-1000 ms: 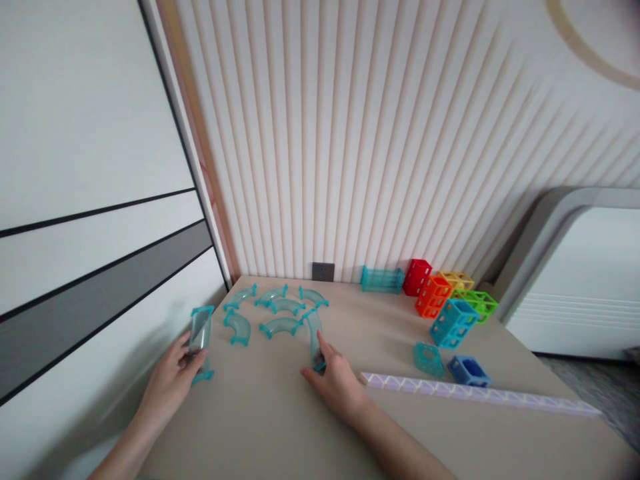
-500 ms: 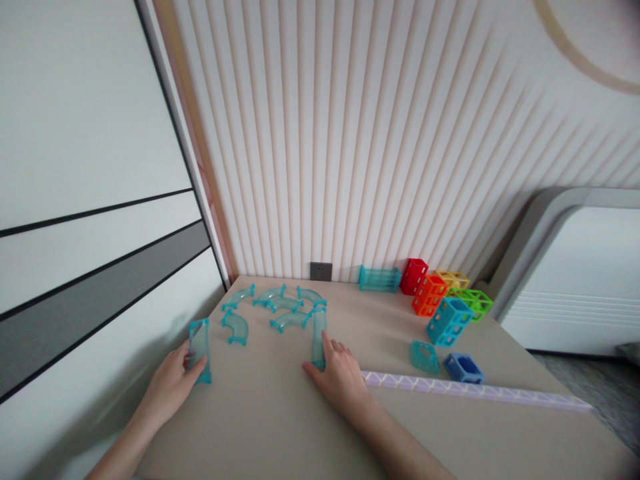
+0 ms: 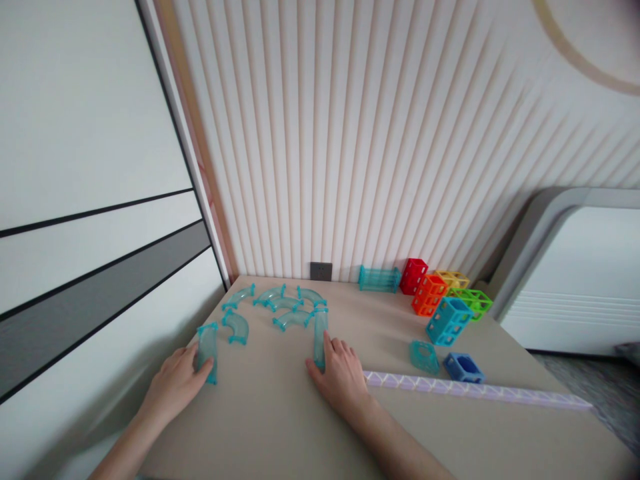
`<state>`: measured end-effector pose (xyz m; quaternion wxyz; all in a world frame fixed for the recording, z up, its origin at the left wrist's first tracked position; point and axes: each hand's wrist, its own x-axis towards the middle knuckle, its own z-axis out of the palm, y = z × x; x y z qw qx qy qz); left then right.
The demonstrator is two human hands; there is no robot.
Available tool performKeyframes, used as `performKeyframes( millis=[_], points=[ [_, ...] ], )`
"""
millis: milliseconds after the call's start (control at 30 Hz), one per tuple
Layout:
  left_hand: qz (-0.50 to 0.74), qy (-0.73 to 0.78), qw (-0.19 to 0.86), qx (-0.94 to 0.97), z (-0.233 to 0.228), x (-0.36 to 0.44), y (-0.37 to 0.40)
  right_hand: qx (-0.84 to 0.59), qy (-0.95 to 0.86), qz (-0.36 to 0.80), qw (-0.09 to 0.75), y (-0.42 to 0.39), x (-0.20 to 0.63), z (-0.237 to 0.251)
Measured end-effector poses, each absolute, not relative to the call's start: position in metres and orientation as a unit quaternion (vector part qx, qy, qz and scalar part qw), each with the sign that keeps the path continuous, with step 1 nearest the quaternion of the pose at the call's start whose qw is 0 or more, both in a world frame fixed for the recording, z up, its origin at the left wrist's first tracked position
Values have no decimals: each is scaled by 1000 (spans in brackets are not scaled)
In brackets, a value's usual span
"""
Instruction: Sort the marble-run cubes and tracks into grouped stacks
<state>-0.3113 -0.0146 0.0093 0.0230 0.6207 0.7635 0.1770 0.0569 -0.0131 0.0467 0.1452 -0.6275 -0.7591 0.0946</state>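
My left hand (image 3: 176, 381) grips a straight translucent teal track piece (image 3: 207, 341) near the table's left edge, thumb on its near side. My right hand (image 3: 340, 373) has thumb and index finger on either side of the near end of another straight teal track piece (image 3: 321, 333), which lies lengthwise on the table. Between and beyond the hands lie several curved teal track pieces, among them one curve (image 3: 238, 327) nearest my left hand and another (image 3: 293, 320) close beside the right-hand straight piece.
To the right stand a red block (image 3: 414, 276), an orange block (image 3: 429, 295) and a blue-teal block (image 3: 449, 321). A round teal piece (image 3: 424, 357) and a blue frame (image 3: 464, 368) lie nearer. A purple patterned strip (image 3: 475, 389) crosses the table (image 3: 260, 413). Against the wall rests a teal tube (image 3: 379, 279).
My left hand has shifted slightly right with its track piece, which now lies lower and flatter. The right hand and its piece have moved a touch to the right.
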Motion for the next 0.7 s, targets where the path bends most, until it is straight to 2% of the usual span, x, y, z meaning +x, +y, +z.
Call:
performKeyframes(
  millis=[133,200,300,367,533,700],
  points=[
    [163,758,14,632,15,-314,-13,-626,-761,93,141,-13,57,48],
    [174,759,-29,627,26,-306,-11,-626,-762,95,137,-13,57,50],
    [235,724,-124,636,48,-269,-5,-627,-762,96,131,-14,56,51],
    [278,651,-111,697,54,-225,2,-626,-763,96,128,-14,55,52],
    [221,524,-84,818,29,-113,33,-620,-769,92,126,-12,55,51],
    [200,563,-90,797,-3,-87,63,-654,-742,76,127,-8,55,49]
  ],
)
